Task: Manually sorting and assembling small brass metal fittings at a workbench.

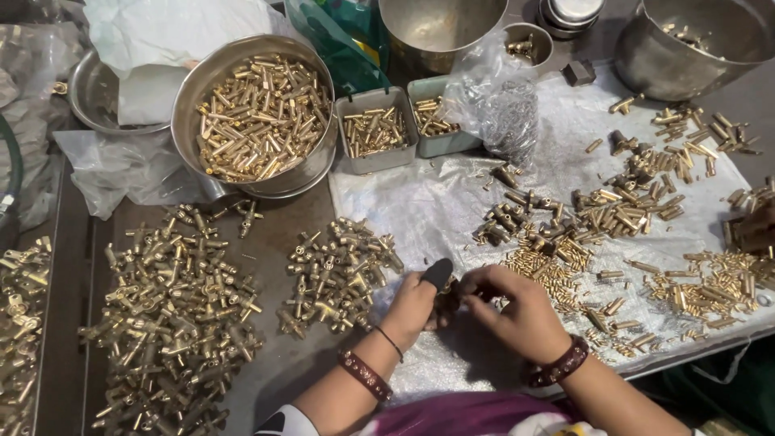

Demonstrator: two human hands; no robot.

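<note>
Both hands low at centre, meeting over the pale plastic sheet (420,210). Left hand (416,307) curled, black cap on the thumb, pinching a small brass fitting (446,300) against the fingers. Right hand (517,311) closed in a pinch at the same fitting, fingertips bent in on it — whether a second small piece sits between them, cannot tell. Dark beaded bands on both wrists.

Judged done, so far: two heaps of cross-shaped brass pieces to the left on the bare grey table — a small heap (339,274) just beside the left hand, a large heap (173,315) further out. More of the same kind in a tray at the far left edge (20,323).

Judged left to work: loose short brass pins (549,270) near the right hand, chunkier brass parts (622,206) scattered beyond, well spread across the sheet. Large steel bowl (254,117) behind, full of brass rods. Two small grey-green tubs (404,129) beside it, also stocked. Clear bag of tiny grey parts (504,117) next to the tubs.

Supply plentiful, heaps sizeable — somewhere in the middle by the look of it, no end in sight.
</note>
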